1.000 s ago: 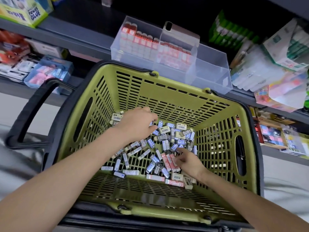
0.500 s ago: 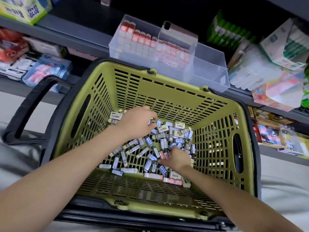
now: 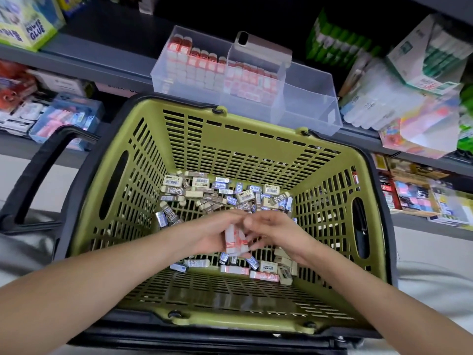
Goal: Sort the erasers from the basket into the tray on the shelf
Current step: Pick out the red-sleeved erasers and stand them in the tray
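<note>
Gripping three erasers (image 3: 235,240): left hand (image 3: 208,234).

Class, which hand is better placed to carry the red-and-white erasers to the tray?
Left hand, probably: its fingers wrap the red-and-white erasers; the right hand only meets them at the fingertips. The clear tray stands straight ahead.

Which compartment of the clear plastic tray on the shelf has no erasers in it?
The rightmost compartment of the clear plastic tray: it shows only bare walls, while the other two hold rows of red-and-white erasers.
</note>
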The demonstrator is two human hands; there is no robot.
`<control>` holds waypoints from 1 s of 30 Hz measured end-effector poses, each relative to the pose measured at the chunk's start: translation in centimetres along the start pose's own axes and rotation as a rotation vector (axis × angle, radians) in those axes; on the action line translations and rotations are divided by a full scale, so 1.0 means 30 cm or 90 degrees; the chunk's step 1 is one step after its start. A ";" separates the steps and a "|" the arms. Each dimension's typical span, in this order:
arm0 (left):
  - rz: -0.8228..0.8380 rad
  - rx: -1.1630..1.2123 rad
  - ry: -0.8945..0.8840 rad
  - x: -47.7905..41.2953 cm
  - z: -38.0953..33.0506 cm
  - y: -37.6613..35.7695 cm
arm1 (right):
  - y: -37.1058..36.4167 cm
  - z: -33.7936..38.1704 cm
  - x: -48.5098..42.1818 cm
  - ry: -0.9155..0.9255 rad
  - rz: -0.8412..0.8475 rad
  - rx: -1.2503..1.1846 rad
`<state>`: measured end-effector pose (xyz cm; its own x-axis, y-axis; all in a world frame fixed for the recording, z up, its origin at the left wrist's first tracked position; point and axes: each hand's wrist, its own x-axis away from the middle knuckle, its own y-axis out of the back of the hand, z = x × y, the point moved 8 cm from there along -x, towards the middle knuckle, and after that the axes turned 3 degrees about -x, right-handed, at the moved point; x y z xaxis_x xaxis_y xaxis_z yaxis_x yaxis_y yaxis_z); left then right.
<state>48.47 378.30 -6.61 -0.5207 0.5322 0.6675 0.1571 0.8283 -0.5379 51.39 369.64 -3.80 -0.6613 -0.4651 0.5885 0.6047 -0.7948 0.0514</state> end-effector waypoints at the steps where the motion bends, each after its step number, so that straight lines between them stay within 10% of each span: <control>1: -0.020 -0.003 0.007 -0.005 0.007 0.020 | 0.027 -0.037 0.003 -0.040 -0.004 0.012; 8: -0.112 -0.176 0.024 -0.025 0.034 0.131 | -0.011 -0.304 -0.031 -0.151 0.122 0.609; 16: -0.051 -0.928 0.027 -0.067 0.148 0.168 | -0.022 -0.344 -0.058 -0.183 0.180 0.634; 30: -0.142 -1.095 -0.007 -0.178 0.184 0.131 | 0.050 -0.096 -0.070 -0.094 0.164 0.364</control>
<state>47.24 377.76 -15.13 -0.6595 0.3954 0.6392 0.7244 0.1075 0.6809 52.40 368.29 -7.29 -0.4196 -0.5223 0.7424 0.9042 -0.3122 0.2915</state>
